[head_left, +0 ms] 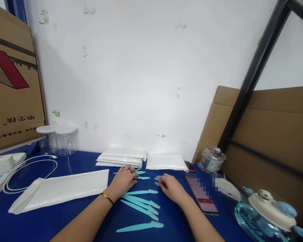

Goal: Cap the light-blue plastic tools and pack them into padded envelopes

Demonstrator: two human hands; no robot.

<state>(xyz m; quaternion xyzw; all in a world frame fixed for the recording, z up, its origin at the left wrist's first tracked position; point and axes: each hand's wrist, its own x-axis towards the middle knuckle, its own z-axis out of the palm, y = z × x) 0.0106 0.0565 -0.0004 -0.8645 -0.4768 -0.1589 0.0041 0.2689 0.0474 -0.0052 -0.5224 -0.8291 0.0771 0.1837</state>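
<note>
Several turquoise eyebrow razors lie in a loose row on the blue table, handles to the left. My left hand rests over the far razors, fingers forward and slightly bent, palm down. It wears rings and a bracelet. To its right, my right hand is closed, fingers curled and tips together beside small clear plastic caps. Whatever its fingertips pinch is hidden. One razor lies nearest to me, apart from the others.
White padded mailers are stacked by the wall, beside another mailer. A long mailer lies left. A phone and a blue water bottle stand right. Lidded jars, a white cable and cardboard surround the table.
</note>
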